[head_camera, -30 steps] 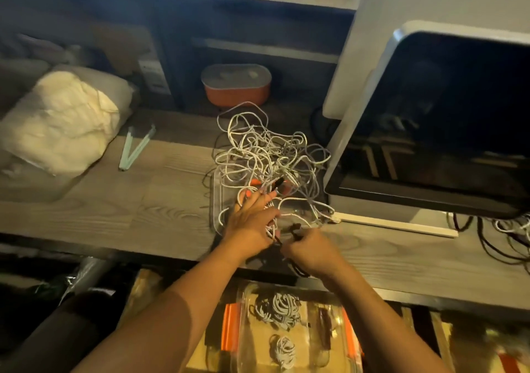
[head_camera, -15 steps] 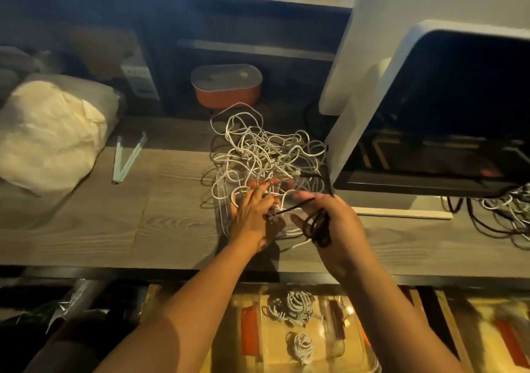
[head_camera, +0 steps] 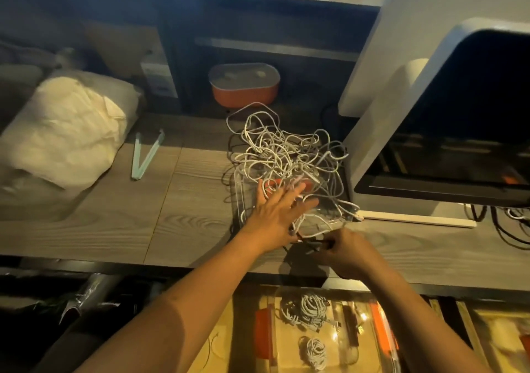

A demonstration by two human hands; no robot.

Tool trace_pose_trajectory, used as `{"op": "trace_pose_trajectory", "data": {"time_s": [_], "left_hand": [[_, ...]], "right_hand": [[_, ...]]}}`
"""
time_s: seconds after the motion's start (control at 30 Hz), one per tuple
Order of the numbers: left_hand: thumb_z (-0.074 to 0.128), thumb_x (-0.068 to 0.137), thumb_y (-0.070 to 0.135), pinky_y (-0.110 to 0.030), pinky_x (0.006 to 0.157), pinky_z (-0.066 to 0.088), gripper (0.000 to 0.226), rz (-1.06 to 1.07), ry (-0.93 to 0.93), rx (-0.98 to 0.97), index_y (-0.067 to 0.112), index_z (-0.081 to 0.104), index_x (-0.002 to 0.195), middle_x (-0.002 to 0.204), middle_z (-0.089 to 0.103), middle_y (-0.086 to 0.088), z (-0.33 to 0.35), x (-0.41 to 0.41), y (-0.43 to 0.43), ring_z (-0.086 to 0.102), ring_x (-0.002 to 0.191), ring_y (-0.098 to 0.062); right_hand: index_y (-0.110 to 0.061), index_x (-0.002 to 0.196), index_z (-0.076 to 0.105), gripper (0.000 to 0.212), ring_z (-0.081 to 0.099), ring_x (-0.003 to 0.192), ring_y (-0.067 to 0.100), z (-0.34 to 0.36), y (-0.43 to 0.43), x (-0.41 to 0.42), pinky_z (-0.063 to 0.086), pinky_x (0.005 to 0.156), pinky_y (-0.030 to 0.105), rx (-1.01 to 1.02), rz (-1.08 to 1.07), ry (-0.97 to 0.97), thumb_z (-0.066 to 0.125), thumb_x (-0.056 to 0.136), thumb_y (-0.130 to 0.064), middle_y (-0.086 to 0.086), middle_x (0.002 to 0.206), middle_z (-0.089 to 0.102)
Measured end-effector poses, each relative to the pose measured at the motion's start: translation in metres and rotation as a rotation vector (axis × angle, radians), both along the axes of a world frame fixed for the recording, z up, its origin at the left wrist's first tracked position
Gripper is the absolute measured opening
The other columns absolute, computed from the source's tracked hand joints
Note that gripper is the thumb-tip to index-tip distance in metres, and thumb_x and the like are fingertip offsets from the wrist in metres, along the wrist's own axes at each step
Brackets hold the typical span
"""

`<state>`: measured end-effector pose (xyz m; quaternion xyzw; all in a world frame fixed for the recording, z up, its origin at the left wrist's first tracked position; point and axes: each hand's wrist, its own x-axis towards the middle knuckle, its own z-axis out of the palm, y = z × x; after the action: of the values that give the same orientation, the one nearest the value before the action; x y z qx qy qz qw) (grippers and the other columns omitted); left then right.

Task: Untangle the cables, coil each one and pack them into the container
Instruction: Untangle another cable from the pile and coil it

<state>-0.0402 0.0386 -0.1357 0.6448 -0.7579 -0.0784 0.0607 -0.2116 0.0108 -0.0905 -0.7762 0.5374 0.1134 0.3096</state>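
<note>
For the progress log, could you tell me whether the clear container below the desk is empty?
No, a larger white coil and a smaller white coil lie inside the clear container.

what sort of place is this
Probably a home or office desk: a wood-grain desktop, a large white-framed dark screen on the right, and a tangle of white cables in front of an orange lidded box.

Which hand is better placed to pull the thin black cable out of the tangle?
Probably right: the right hand pinches the thin black cable, while the left hand lies open, fingers spread, on the tangled white cables.
</note>
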Motion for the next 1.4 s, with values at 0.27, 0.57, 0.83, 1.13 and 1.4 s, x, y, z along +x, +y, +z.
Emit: {"op": "trace_pose_trajectory", "data": {"time_s": [0.27,0.57,0.83,1.13,1.4], "left_hand": [[0.056,0.088,0.043,-0.061,0.11,-0.01,0.046,0.072,0.004,0.018,0.036,0.041,0.131,0.155,0.017,0.002,0.003,-0.006,0.016,0.004,0.145,-0.021],[0.061,0.085,0.041,-0.056,0.111,-0.014,0.065,0.271,0.166,0.159,0.026,0.029,0.138,0.154,0.019,0.005,0.008,-0.019,0.015,0.001,0.144,-0.013],[0.059,0.083,0.05,-0.051,0.116,-0.005,0.076,0.19,0.146,-0.03,0.033,0.019,0.146,0.148,0.037,0.003,0.04,-0.048,0.022,0.019,0.143,-0.013],[0.062,0.083,0.017,-0.029,0.085,0.046,0.032,0.19,0.475,-0.052,0.027,0.061,0.113,0.079,0.053,0.013,0.038,-0.048,0.022,0.054,0.077,-0.007],[0.062,0.085,0.018,-0.019,0.065,0.042,0.043,0.383,0.459,0.051,0.029,0.052,0.125,0.106,0.058,0.007,0.036,-0.03,0.027,0.053,0.084,-0.006]], "right_hand": [[-0.026,0.087,0.052,0.008,0.052,0.075,0.009,0.003,-0.01,-0.028,0.038,0.061,0.022,-0.24,0.023,-0.06,0.051,0.095,-0.029,-0.005,0.085,0.054],[-0.023,0.095,0.058,0.008,0.054,0.075,0.006,0.0,0.001,-0.047,0.047,0.067,0.022,-0.361,-0.045,-0.125,0.057,0.092,-0.03,-0.007,0.085,0.058],[-0.027,0.096,0.058,0.01,0.055,0.073,0.005,0.002,0.012,-0.049,0.049,0.067,0.026,-0.308,-0.039,-0.325,0.06,0.089,-0.035,-0.01,0.08,0.058],[-0.025,0.078,0.058,0.013,0.056,0.068,0.009,-0.006,0.017,-0.051,0.043,0.059,0.021,-0.203,-0.253,-0.449,0.062,0.089,-0.029,-0.005,0.071,0.058],[-0.025,0.086,0.061,0.004,0.061,0.077,0.014,-0.007,0.024,-0.074,0.052,0.07,0.033,-0.174,-0.46,-0.535,0.063,0.088,-0.026,-0.001,0.081,0.063]]}}
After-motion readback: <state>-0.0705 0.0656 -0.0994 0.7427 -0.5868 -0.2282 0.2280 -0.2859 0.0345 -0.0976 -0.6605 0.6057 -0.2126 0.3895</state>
